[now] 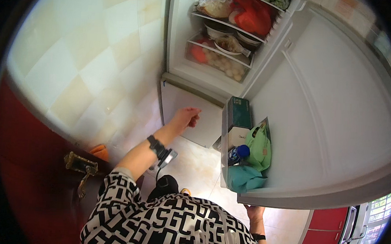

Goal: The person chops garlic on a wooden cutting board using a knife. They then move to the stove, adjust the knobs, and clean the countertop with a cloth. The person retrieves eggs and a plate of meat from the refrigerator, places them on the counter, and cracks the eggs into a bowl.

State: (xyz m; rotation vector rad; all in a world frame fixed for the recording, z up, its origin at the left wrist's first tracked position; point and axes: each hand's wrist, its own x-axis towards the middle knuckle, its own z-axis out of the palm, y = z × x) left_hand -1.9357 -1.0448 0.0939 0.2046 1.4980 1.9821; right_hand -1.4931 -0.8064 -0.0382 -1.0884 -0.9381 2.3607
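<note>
Before me stands a refrigerator with its door [315, 111] swung wide to the right. My left hand [188, 116] hangs in front of the lower white panel [200, 99], its fingers curled in with nothing visible in them. At the outer edge of the door is my right hand [256, 212]; most of its fingers are hidden behind that edge. The door's bottom shelf [224, 156] carries a dark green box [240, 112], a light green bag [259, 148], a blue-capped bottle [238, 154] and a teal bag [245, 178].
Inside, a red plastic bag [255, 17] and a clear bag of food [215, 5] lie on a shelf above bowls [218, 29] and a covered dish [229, 45]. A clear drawer [246, 71] holds eggs. A tiled wall [99, 50] and a red door with its handle [85, 169] flank the left.
</note>
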